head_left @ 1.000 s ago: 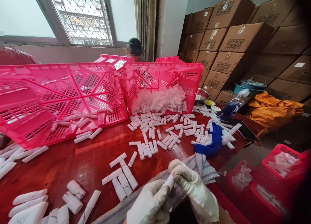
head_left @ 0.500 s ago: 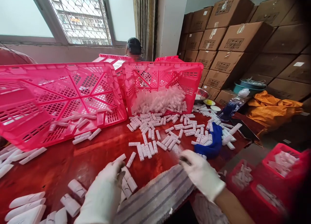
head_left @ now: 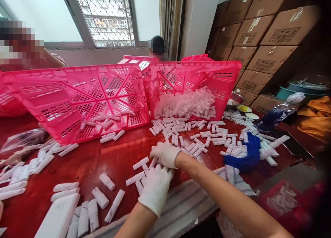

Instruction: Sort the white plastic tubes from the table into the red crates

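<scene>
My left hand [head_left: 156, 188], in a white glove, is low over a small group of white rolls [head_left: 137, 178] with dark marks. Its fingers are bent inward, and what they hold, if anything, is hidden. Just beyond it, my gloved right hand [head_left: 165, 154] reaches across, its fingers curled down around a short white roll [head_left: 153, 161]. The two gloves are very close or touching. Under my forearms, a grey striped cloth [head_left: 181, 210] lies along the table's front edge. Many similar short rolls [head_left: 198, 148] are scattered to the right of my hands.
Two pink baskets [head_left: 106, 71] [head_left: 195, 65] lie tipped on the red table [head_left: 90, 169], with rolls inside. A white box [head_left: 58, 214], a blue cloth [head_left: 245, 158] and a bottle [head_left: 279, 112] stand around. Cartons [head_left: 274, 59] are stacked at right. Two people are behind the baskets.
My right hand has moved left from the striped cloth to the rolls beside my left hand. The view has turned left, bringing a second person into sight and showing more of the white box.
</scene>
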### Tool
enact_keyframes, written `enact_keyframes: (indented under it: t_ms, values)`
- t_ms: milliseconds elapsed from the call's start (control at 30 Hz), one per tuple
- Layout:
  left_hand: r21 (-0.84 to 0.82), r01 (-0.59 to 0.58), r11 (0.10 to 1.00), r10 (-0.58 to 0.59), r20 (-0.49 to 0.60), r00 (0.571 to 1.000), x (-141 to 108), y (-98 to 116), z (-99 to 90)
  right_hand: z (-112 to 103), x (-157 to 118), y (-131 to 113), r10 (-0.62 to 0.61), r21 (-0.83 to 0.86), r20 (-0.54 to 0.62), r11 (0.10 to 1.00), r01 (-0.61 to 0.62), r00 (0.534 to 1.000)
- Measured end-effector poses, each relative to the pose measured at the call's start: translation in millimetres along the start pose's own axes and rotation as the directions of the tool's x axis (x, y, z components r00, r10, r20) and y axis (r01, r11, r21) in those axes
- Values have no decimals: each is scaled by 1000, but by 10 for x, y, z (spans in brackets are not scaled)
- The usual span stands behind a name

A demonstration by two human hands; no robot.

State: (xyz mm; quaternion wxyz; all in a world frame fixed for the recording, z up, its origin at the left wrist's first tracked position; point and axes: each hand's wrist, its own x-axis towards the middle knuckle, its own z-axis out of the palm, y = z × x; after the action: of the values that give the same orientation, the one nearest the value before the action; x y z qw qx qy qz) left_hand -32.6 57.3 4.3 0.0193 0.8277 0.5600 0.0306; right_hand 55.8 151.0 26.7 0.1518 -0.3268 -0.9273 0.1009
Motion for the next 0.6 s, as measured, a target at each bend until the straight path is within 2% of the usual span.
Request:
enact_keyframes:
  t_ms: [100, 233, 300, 367, 433, 467, 533, 600]
  values:
    - [-6, 9, 1000, -9, -3, 1000, -14, 66, 35, 68, 130, -96, 39, 54, 38, 998, -41, 999]
    - [-96, -27, 995, 26, -19, 999, -245, -41, 28, 66, 35, -41, 145, 216, -34, 967, -135, 989]
    - [-222, 5, 975, -40, -153, 987, -446, -204, 47, 26, -151, 87, 208, 341, -79, 925, -169, 975]
    - [-326, 64, 943, -176, -325, 929, -667, -408, 90, -2, -404, 234, 269, 456, -112, 869, -191, 957]
    - [-310, 149, 939, -262, -363, 894, -843, -580, 126, 9, -690, 336, 346, 631, -146, 754, -182, 927]
    - [-279, 183, 943, -275, -336, 901, -895, -628, 126, 32, -831, 352, 394, 726, -154, 667, -167, 906]
    - [-232, 185, 955, -238, -226, 945, -905, -622, 79, 100, -1081, 309, 485, 875, -121, 464, -138, 866]
    - [-233, 137, 963, -169, -122, 978, -796, -502, -20, 167, -1260, 190, 533, 927, -39, 336, -169, 845]
